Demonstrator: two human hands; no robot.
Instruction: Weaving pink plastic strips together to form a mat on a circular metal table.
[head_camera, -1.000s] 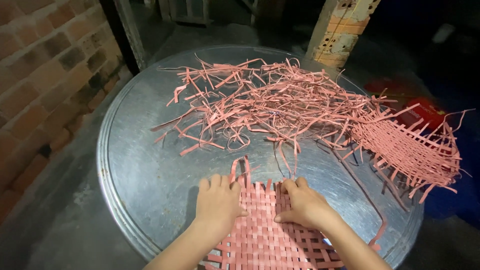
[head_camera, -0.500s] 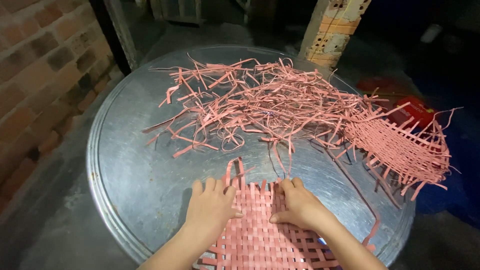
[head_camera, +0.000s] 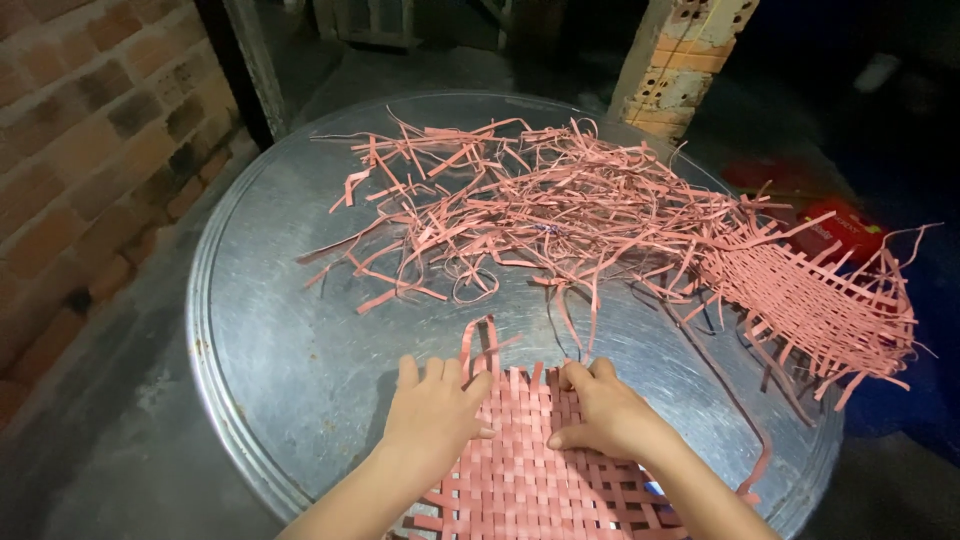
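A pink woven mat of flat strips (head_camera: 530, 470) lies at the near edge of a round metal tray (head_camera: 290, 330). My left hand (head_camera: 432, 415) rests flat on the mat's far left corner, fingers apart. My right hand (head_camera: 605, 415) presses on the mat's far edge, fingertips pinching down at a strip end. Loose strip ends stick up between the two hands.
A tangled pile of loose pink strips (head_camera: 530, 205) covers the tray's far half. A second woven pink piece (head_camera: 815, 305) hangs over the right rim. A brick wall (head_camera: 90, 150) stands at left, a brick pillar (head_camera: 680, 60) behind, a red object (head_camera: 835, 225) at right.
Both hands have stayed on the mat's far edge with only slight shifts. The camera view has drifted a little.
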